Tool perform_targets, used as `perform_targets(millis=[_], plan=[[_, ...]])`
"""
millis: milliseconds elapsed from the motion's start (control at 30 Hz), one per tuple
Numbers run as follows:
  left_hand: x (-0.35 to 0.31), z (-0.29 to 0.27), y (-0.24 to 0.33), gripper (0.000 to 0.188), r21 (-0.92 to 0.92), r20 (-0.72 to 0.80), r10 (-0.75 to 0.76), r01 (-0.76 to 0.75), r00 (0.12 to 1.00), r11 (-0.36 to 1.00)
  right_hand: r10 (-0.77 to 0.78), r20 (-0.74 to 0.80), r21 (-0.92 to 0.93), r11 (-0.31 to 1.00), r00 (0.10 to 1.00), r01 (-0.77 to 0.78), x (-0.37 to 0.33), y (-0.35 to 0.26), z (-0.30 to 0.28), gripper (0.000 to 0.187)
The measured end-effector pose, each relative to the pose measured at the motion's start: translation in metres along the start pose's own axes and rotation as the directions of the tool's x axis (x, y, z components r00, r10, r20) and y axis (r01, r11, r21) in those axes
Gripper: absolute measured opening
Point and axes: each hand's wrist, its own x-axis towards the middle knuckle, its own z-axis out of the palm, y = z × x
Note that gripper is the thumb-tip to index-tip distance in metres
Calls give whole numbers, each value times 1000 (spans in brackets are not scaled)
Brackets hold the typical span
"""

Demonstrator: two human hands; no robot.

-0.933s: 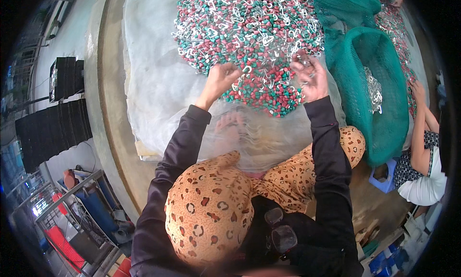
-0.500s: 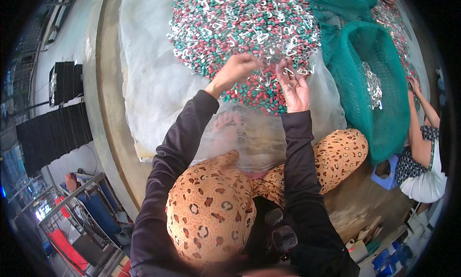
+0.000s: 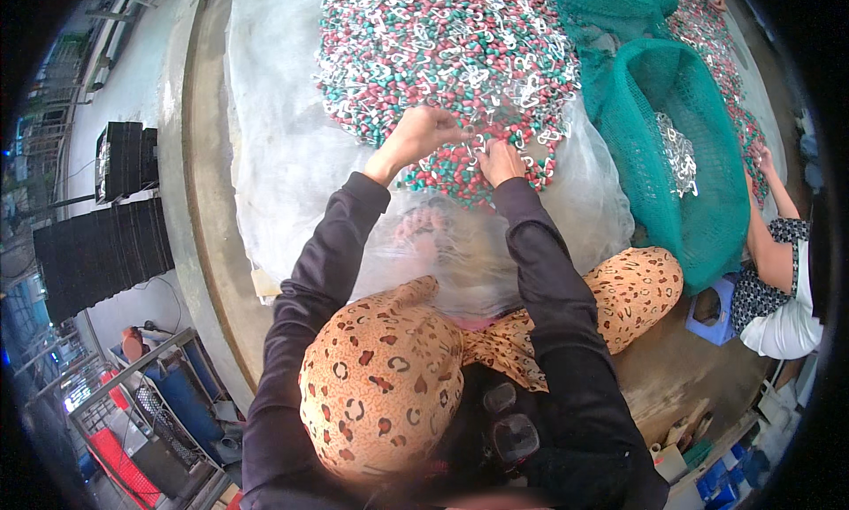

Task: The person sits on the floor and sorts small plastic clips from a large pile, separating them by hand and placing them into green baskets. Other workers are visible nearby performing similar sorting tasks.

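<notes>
A wide heap of small red and green pieces (image 3: pixel 447 170), mixed with many white hook-shaped pieces (image 3: pixel 531 90), lies on a pale translucent sheet (image 3: pixel 283 156). Over the near part of the heap my left hand (image 3: pixel 420 140) is bent, its thumb and fingers pressed together; whatever is between them is too small to name. Just to its right, my right hand (image 3: pixel 502 162) is back side up with fingers curled down into the pieces. A white hook shows beside its fingertips, and its grip is hidden.
On the right stands a green mesh bag (image 3: pixel 623 156), its mouth spread, with white hooks (image 3: pixel 677 156) inside. Beyond it, another person's arm (image 3: pixel 774 178) reaches to a second heap (image 3: pixel 707 50). A blue plastic stool (image 3: pixel 713 314) is near that person. A ledge (image 3: pixel 190 156) runs along the left.
My right hand has turned from an open, palm-up pose with a white hook on it to palm down, and moved left and nearer. My left hand has shifted slightly left.
</notes>
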Motion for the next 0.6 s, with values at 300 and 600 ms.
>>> perform_targets(millis=[300,600], plan=[[-16,-28,-3,26,-971,190,70,198,979,-134,-101,7,646,760,995,72,-26,-12,-55,18],[9,13,-34,30,-356,41,129,-106,991,928,-23,324,917,253,946,-308,-17,4,-44,17]])
